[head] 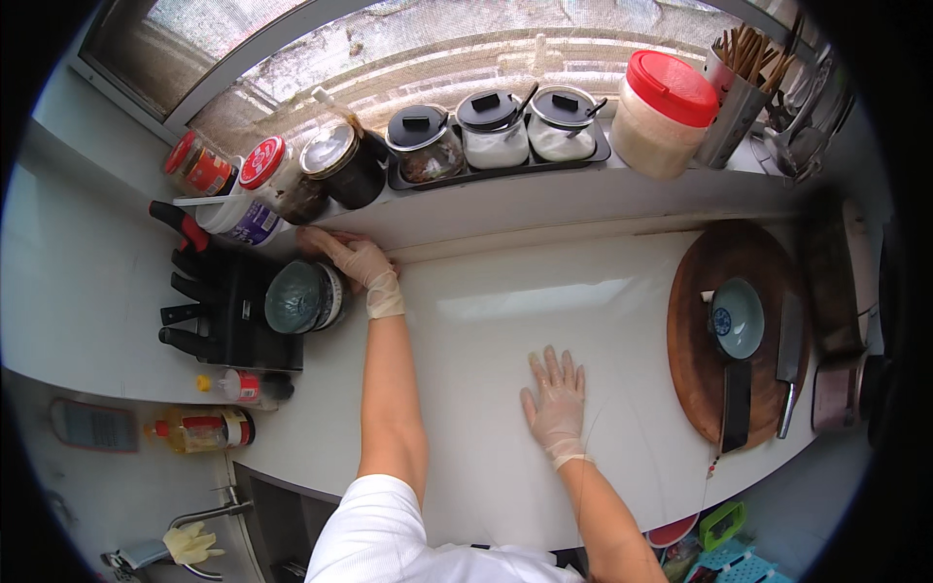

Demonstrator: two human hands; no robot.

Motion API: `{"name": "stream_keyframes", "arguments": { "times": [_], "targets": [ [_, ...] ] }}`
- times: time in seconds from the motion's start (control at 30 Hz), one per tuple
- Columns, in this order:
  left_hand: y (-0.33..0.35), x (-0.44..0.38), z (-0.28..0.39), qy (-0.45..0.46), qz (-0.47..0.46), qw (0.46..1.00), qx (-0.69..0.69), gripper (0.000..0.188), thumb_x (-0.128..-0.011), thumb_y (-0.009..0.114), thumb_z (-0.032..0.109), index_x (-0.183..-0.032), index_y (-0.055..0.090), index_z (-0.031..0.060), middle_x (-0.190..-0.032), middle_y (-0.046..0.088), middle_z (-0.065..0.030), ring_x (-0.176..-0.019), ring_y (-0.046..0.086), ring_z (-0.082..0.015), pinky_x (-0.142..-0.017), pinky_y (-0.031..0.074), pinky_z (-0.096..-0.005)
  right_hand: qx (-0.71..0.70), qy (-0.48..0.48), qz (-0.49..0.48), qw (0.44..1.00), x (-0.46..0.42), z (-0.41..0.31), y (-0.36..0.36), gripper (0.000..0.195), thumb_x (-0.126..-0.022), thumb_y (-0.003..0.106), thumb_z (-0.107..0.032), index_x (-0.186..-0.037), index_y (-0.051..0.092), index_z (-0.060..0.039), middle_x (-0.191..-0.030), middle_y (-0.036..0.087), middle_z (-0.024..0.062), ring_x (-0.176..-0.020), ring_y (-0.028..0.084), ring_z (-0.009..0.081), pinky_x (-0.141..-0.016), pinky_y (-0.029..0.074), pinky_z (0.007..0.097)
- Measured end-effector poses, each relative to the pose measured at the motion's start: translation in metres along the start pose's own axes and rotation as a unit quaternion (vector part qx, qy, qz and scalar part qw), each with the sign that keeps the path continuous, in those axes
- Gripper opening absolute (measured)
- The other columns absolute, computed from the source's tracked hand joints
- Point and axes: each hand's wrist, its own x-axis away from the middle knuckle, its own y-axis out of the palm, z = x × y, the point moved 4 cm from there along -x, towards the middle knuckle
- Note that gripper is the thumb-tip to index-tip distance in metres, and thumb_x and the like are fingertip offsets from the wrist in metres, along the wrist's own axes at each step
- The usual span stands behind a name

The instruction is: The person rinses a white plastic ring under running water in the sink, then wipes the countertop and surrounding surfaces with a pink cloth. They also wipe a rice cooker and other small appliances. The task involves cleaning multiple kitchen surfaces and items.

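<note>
Both my hands wear thin translucent gloves. My left hand [362, 266] reaches to the back left of the white countertop [474, 408], beside a stack of bowls [295, 297] and in front of the sill. Its fingers touch or lie near a reddish-brown item that is mostly hidden, and whether they grip it I cannot tell. Flat on the counter, fingers spread and nothing under them that shows, rests my right hand [557, 408]. Black-handled knives stand in a black knife block [251, 313] left of the bowls.
On the right, a round wooden board [692, 364] bears a small bowl [745, 321], a black phone-like slab [736, 408] and a cleaver [789, 339]. Jars [492, 138] and a red-lidded tub [656, 131] line the sill. Bottles [204, 430] stand at left, above a faucet [211, 514].
</note>
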Motion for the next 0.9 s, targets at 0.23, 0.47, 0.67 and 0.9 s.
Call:
{"name": "stream_keyframes", "arguments": {
  "times": [0.23, 0.47, 0.67, 0.9],
  "targets": [
    [0.041, 0.083, 0.076, 0.097, -0.073, 0.972, -0.202, 0.077, -0.087, 0.052, 0.006, -0.153, 0.012, 0.0033, -0.16, 0.011, -0.0186, -0.147, 0.012, -0.0336, -0.119, 0.005, -0.042, -0.006, 0.005, 0.006, 1.0, -0.002, 0.004, -0.001, 0.057, -0.092, 0.055, -0.033, -0.145, 0.04, -0.0186, -0.153, 0.034, 0.0079, -0.143, 0.025, 0.0328, -0.118, 0.015, 0.0505],
    [0.08, 0.175, 0.094, 0.15, -0.264, 0.952, -0.025, 0.075, -0.084, 0.05, 0.006, -0.152, 0.019, 0.0014, -0.159, 0.012, -0.0219, -0.147, 0.008, -0.0388, -0.119, 0.0, -0.0476, 0.0, 0.0, 0.008, 1.0, -0.004, -0.001, -0.001, 0.057, -0.092, 0.055, -0.033, -0.145, 0.04, -0.0176, -0.152, 0.034, 0.0089, -0.142, 0.025, 0.0333, -0.118, 0.016, 0.0511],
    [0.066, 0.153, 0.05, 0.199, -0.276, 0.939, -0.047, 0.071, -0.08, 0.052, 0.005, -0.148, 0.031, 0.0035, -0.155, 0.027, -0.019, -0.143, 0.022, -0.0387, -0.117, 0.013, -0.0505, -0.009, 0.006, 0.003, 1.0, 0.0, 0.001, 0.003, 0.056, -0.092, 0.054, -0.033, -0.145, 0.041, -0.0189, -0.153, 0.034, 0.0087, -0.142, 0.026, 0.0331, -0.117, 0.016, 0.0515],
    [0.122, 0.237, 0.143, 0.457, -0.563, 0.676, -0.132, 0.057, -0.084, 0.048, 0.008, -0.141, 0.044, 0.0095, -0.147, 0.043, -0.0072, -0.13, 0.045, -0.0242, -0.11, 0.034, -0.0371, -0.008, 0.012, 0.007, 1.0, 0.0, 0.009, 0.008, 0.056, -0.092, 0.055, -0.034, -0.144, 0.041, -0.0204, -0.153, 0.033, 0.0076, -0.142, 0.026, 0.0329, -0.117, 0.018, 0.0513]
  ]
}}
